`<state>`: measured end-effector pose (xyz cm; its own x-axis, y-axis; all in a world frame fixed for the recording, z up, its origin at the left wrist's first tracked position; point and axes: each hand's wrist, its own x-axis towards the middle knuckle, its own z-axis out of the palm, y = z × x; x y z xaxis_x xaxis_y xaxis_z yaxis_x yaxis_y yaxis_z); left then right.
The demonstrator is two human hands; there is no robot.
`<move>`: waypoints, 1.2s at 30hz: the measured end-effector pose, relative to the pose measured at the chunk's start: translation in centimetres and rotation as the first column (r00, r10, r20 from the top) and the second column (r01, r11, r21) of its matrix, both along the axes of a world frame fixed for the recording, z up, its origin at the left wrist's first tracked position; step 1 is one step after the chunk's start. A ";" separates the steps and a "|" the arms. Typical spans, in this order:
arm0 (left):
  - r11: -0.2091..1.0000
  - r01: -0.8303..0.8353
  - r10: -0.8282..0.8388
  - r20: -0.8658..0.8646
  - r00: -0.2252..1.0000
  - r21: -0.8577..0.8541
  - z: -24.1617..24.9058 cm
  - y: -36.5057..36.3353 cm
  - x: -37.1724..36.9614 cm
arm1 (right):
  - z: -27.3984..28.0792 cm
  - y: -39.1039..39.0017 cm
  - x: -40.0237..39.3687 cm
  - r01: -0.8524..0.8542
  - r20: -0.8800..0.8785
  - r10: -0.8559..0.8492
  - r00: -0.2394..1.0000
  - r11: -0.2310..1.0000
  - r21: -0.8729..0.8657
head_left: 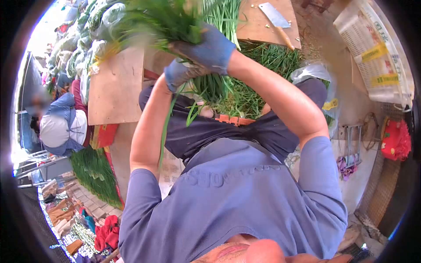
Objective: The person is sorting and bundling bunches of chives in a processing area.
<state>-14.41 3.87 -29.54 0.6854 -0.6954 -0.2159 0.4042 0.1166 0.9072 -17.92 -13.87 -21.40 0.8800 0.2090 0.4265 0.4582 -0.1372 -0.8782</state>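
Both my hands wear blue gloves and are together in front of me. My right hand [210, 50] closes round a thick bunch of long green chives [175, 22], whose leaf ends fan out to the upper left, blurred by motion. Just below it, my left hand [184, 74] is closed at the lower side of the same bunch, its fingers partly hidden. Some loose leaves hang under the hands. Between my knees lies a heap of chives [272, 61]. Another bundle of greens [221, 17] rests beyond my right hand, beside a wooden board [254, 30].
A cleaver [274, 15] with a wooden handle lies on the board at the right. At left stand another wooden board [116, 87] and a seated person [66, 122]. Bagged greens [94, 22] fill the upper left. A printed white sack [364, 35] hangs at the right.
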 end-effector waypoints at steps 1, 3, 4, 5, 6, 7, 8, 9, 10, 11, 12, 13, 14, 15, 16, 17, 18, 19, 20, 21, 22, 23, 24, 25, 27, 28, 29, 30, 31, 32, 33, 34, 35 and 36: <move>0.997 -0.030 0.032 0.028 0.999 -0.066 1.6 -0.2 0.0 | 2.6 -0.2 -0.2 0.074 0.116 -0.059 0.991 0.989 -0.132; 0.952 -0.139 -0.055 0.598 0.800 0.273 9.6 -2.3 -2.3 | 6.1 -0.6 1.1 -0.005 0.085 0.017 0.996 0.990 -0.140; 0.981 -0.128 0.016 0.603 0.798 0.144 10.5 -2.6 -1.2 | 7.1 -1.0 1.9 -0.043 0.069 0.054 0.996 0.989 -0.141; 0.990 -0.126 0.066 0.566 0.822 0.068 11.6 -3.1 -0.7 | 7.8 -1.7 2.7 -0.044 0.117 0.057 0.992 0.993 -0.105; 0.992 -0.129 0.114 0.524 0.844 -0.009 13.4 -3.7 -0.4 | 8.6 -2.4 3.5 -0.050 0.167 0.061 0.984 0.996 -0.071; 0.987 -0.134 0.160 0.475 0.865 -0.088 15.2 -4.2 -0.1 | 9.9 -2.9 3.5 -0.059 0.216 0.066 0.974 0.997 -0.041; 0.994 -0.106 0.111 0.539 0.835 -0.039 17.5 -4.4 0.4 | 10.3 -4.3 2.4 -0.314 -0.064 0.319 0.946 0.946 0.079; 0.996 -0.085 0.061 0.597 0.800 0.012 19.9 -4.3 0.9 | 8.4 -4.6 1.9 -0.285 -0.049 0.287 0.957 0.958 0.039; 0.998 -0.067 0.063 0.574 0.816 -0.014 21.2 -4.3 1.4 | 4.5 -4.0 1.9 -0.259 -0.031 0.259 0.965 0.966 -0.003; 0.998 -0.049 0.063 0.551 0.832 -0.040 22.4 -4.2 1.8 | 2.1 -3.9 1.8 -0.237 -0.010 0.237 0.971 0.970 -0.047; 0.989 -0.043 0.101 0.437 0.894 -0.142 23.0 -4.1 2.3 | 1.8 -4.3 0.0 -0.253 -0.046 0.253 0.966 0.967 -0.009; 0.970 -0.050 0.125 0.312 0.942 -0.240 23.5 -3.8 3.0 | 1.3 -4.7 -1.9 -0.271 -0.084 0.273 0.958 0.962 0.033; 0.947 -0.208 0.275 0.281 0.920 -0.244 23.1 -3.2 4.4 | -0.9 -4.7 -2.3 -0.198 -0.022 0.196 0.980 0.976 -0.095; 0.919 -0.282 0.344 0.207 0.916 -0.276 23.8 -3.3 3.8 | -3.5 -4.4 -2.6 -0.108 0.047 0.121 0.992 0.971 -0.211; 0.884 -0.353 0.406 0.132 0.904 -0.306 24.8 -3.9 2.9 | -5.1 -4.4 -3.1 -0.084 -0.085 0.069 0.994 0.978 -0.191; 0.845 -0.421 0.462 0.054 0.885 -0.329 25.4 -4.3 2.4 | -6.2 -4.5 -3.8 -0.055 -0.219 0.016 0.976 0.983 -0.172; 0.861 -0.339 0.434 0.199 0.879 -0.378 24.2 -1.5 6.3 | -6.8 -4.8 -4.5 -0.042 -0.293 0.020 0.956 0.997 -0.069; 0.872 -0.334 0.424 0.209 0.881 -0.358 24.3 -0.2 6.8 | -7.4 -5.2 -5.0 -0.024 -0.363 0.033 0.931 0.999 0.030; 0.882 -0.332 0.415 0.217 0.884 -0.335 24.6 0.7 6.8 | -8.5 -5.5 -5.7 0.047 -0.231 -0.073 0.970 0.992 -0.117; 0.893 -0.327 0.403 0.224 0.887 -0.309 25.0 1.5 7.0 | -10.0 -5.8 -6.5 0.140 -0.081 -0.164 0.983 0.959 -0.245; 0.889 -0.408 0.456 0.483 0.748 -0.207 25.4 2.4 7.4 | -11.6 -6.3 -7.3 0.112 -0.137 -0.160 0.978 0.945 -0.306; 0.852 -0.507 0.437 0.708 0.555 -0.128 25.7 3.4 7.7 | -13.5 -6.9 -8.5 0.080 -0.194 -0.159 0.968 0.928 -0.364; 0.786 -0.613 0.348 0.878 0.329 -0.082 26.1 4.5 8.1 | -16.9 -7.5 -9.6 0.062 -0.213 -0.191 0.958 0.865 -0.498; 0.753 -0.650 0.267 0.950 0.165 -0.099 26.4 5.8 8.9 | -19.8 -8.2 -10.2 0.034 -0.223 -0.220 0.950 0.781 -0.624; 0.642 -0.741 0.080 0.979 -0.187 -0.195 27.0 8.4 10.5 | -21.5 -8.6 -10.7 -0.317 -0.521 -0.185 0.833 0.613 -0.724; 0.666 -0.714 0.202 0.974 -0.105 -0.215 27.3 8.5 10.4 | -20.1 -8.2 -11.1 -0.292 -0.448 -0.156 0.880 0.565 -0.772; 0.686 -0.687 0.318 0.948 -0.014 -0.240 27.5 8.6 10.4 | -18.6 -8.2 -11.8 -0.262 -0.374 -0.123 0.919 0.517 -0.815; 0.702 -0.657 0.425 0.902 0.077 -0.275 27.7 8.6 10.3 | -15.7 -8.3 -12.3 -0.222 -0.295 -0.088 0.951 0.469 -0.855; 0.711 -0.631 0.520 0.836 0.174 -0.310 27.8 8.6 10.1 | -11.1 -7.7 -11.4 -0.122 -0.228 -0.097 0.969 0.614 -0.780; 0.713 -0.606 0.601 0.752 0.271 -0.352 27.8 8.6 9.9 | -12.6 -6.6 -9.8 0.135 -0.041 -0.180 0.983 0.852 -0.507; 0.749 -0.599 0.538 0.788 0.300 -0.283 27.8 9.1 10.3 | -10.1 -5.4 -8.5 0.119 -0.270 -0.193 0.944 0.956 -0.267; 0.780 -0.589 0.470 0.820 0.327 -0.212 27.8 9.6 10.6 | -6.7 -3.5 -7.3 0.162 -0.479 -0.145 0.866 0.987 -0.006; 0.782 -0.578 0.499 0.788 0.360 -0.231 27.8 8.1 9.2 | -4.6 -0.8 -6.6 0.244 -0.578 -0.121 0.807 0.960 0.139; 0.785 -0.567 0.525 0.754 0.395 -0.250 27.5 5.7 6.4 | -3.4 0.8 -5.9 0.337 -0.665 -0.078 0.743 0.902 0.271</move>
<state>-7.98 9.53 -2.00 0.8210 -0.1152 0.5592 -0.5625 0.0051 0.8268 -23.83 -13.09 -24.76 0.9710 -0.0615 -0.2311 -0.2133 0.2144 -0.9532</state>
